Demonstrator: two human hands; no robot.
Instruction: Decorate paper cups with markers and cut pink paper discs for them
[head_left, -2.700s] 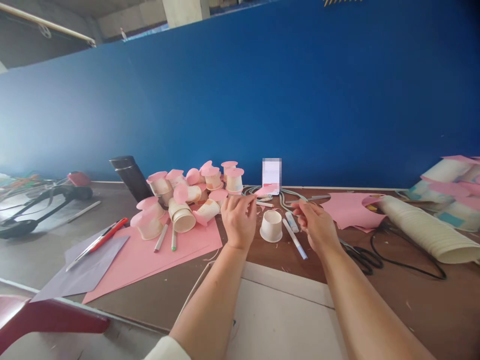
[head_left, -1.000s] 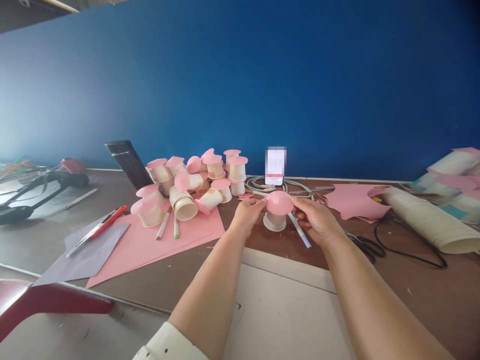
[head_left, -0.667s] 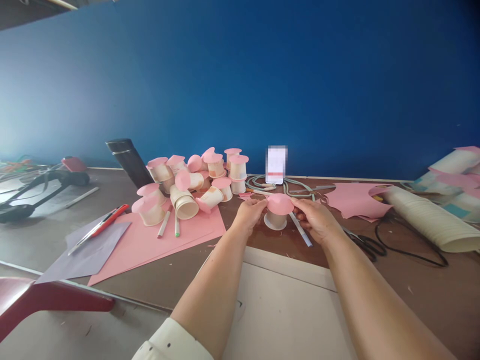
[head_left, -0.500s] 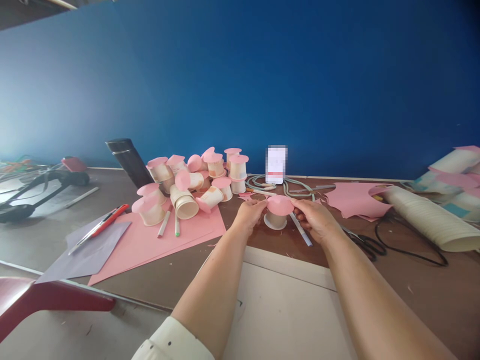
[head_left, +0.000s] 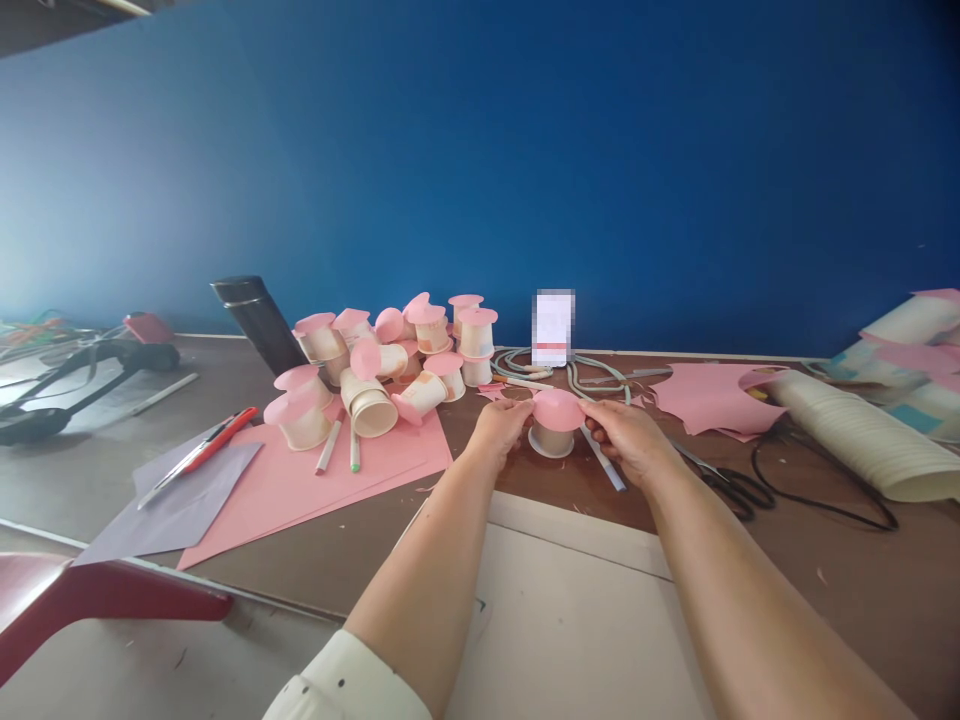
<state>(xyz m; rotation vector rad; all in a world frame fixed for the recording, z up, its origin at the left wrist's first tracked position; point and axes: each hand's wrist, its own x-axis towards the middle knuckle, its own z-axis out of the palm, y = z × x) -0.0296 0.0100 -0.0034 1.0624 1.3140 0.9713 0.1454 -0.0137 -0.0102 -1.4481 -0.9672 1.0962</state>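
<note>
Directly in front of me an upside-down paper cup [head_left: 552, 442] stands on the brown table, its wide rim down. A pink paper disc [head_left: 558, 410] lies across its top and overhangs the sides. My left hand [head_left: 504, 430] pinches the disc's left edge between thumb and fingers. At the opposite edge, my right hand [head_left: 621, 432] has the disc between thumb and forefinger, the other fingers curled. A white marker [head_left: 602, 460] lies just beneath my right hand. Scissors [head_left: 724, 480] with black handles rest beside my right wrist.
Several cups with pink tops [head_left: 431, 328] crowd the left middle, partly on pink sheets [head_left: 330, 500]. A red cutter [head_left: 214, 445] lies on grey paper. A black bottle [head_left: 259, 320] leans behind. Nested cups [head_left: 870, 435] and cut pink paper [head_left: 709, 397] lie right; a phone [head_left: 553, 330] stands at the wall.
Almost nothing differs. Both hands stay at the disc's edges, and the cup stands in the same spot.
</note>
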